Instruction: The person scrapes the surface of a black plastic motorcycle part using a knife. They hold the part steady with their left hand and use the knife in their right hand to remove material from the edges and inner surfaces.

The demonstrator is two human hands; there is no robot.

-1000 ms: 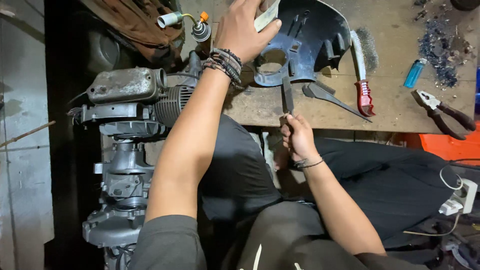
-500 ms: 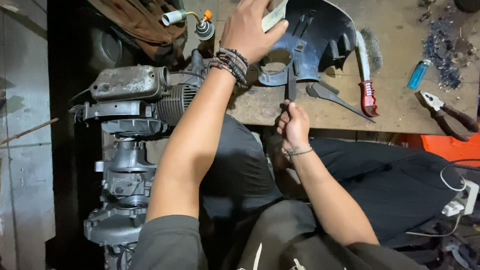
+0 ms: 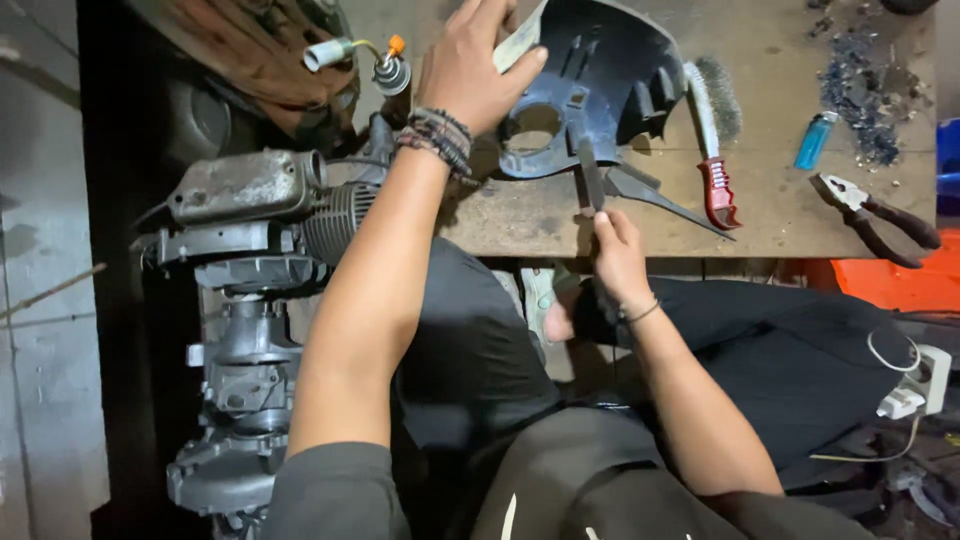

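Note:
My left hand (image 3: 478, 62), with beaded bracelets at the wrist, grips a pale folded piece of abrasive paper (image 3: 520, 40) pressed against the rim of a dark curved plastic cover (image 3: 600, 80) on the wooden bench. My right hand (image 3: 620, 255) holds a narrow dark flat tool (image 3: 591, 175) upright at the bench's front edge, its tip reaching the cover's lower rim. A second dark pointed blade (image 3: 660, 195) lies flat beside it.
A small grimy engine (image 3: 250, 300) sits on the floor at left, with a spark plug lead (image 3: 370, 60) above it. On the wooden bench (image 3: 780, 215): a wire brush with a red handle (image 3: 715, 150), a blue lighter (image 3: 813, 140), pliers (image 3: 880, 220), dark debris (image 3: 860, 90). A white power strip (image 3: 915, 385) lies at right.
My right hand has risen from below the bench edge and brought the narrow dark tool up to the cover's lower rim. My left hand stays on the cover.

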